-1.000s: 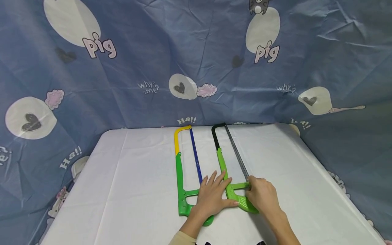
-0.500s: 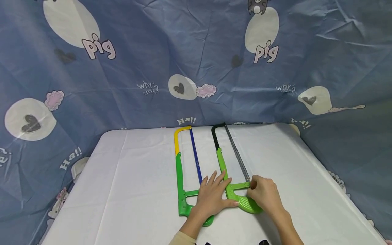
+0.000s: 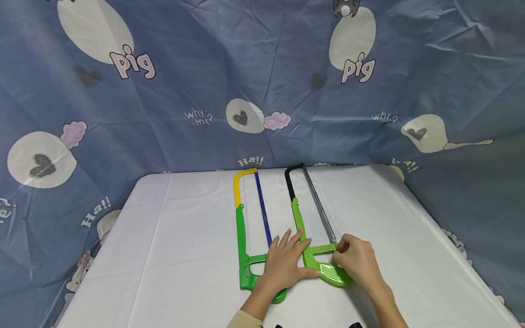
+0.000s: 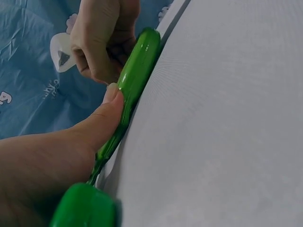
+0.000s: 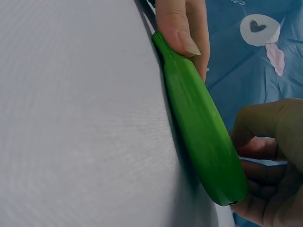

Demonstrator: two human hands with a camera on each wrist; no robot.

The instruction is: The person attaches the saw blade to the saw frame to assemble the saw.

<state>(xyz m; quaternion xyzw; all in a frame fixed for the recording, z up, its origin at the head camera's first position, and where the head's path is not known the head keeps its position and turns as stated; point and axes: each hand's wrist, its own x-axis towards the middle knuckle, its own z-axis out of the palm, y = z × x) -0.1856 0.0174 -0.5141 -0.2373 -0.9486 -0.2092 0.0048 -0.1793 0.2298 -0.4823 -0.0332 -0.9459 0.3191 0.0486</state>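
Observation:
Two hacksaws lie side by side on the white table. The right one, the light green hacksaw (image 3: 299,218), has a black front bow and a grey blade (image 3: 320,205). My left hand (image 3: 285,263) rests on its frame with spread fingers, the thumb against the handle (image 5: 201,123). My right hand (image 3: 356,257) has curled fingers and pinches at the end of the crossbar, by the blade's near end; the small part between the fingertips is hidden. Left of it, the dark green hacksaw (image 3: 241,232) has a yellow bow and a blue blade (image 3: 263,207), partly under my left hand and forearm.
A white cloth covers the table (image 3: 184,237). Behind it and along both sides hangs a blue printed curtain (image 3: 262,82), close to the far ends of both saws.
My right fingertips have slid slightly down and right, uncovering the blade's near end. The light green handle has shifted slightly right. My left hand has stayed in place.

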